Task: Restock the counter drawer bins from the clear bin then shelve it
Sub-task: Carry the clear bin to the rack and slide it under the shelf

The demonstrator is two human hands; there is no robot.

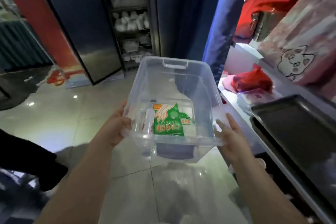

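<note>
I carry a clear plastic bin (198,82) in front of me above the tiled floor. My left hand (116,125) grips its left rim, fingers curled over the edge. My right hand (231,132) holds the right rim near the front corner, fingers lying along the side. Inside the bin lies a green packet of disposable gloves (167,122) with white packets beside and under it. A shelf rack (131,18) stacked with white containers stands straight ahead at the far wall.
A counter (234,100) runs along the right, bearing a black tray (298,129), a red bag (252,80) and a paper bag with a cat drawing (298,42). A red banner (36,16) and dark panel (87,23) stand left. A dark-clothed person's edge (27,160) shows at lower left.
</note>
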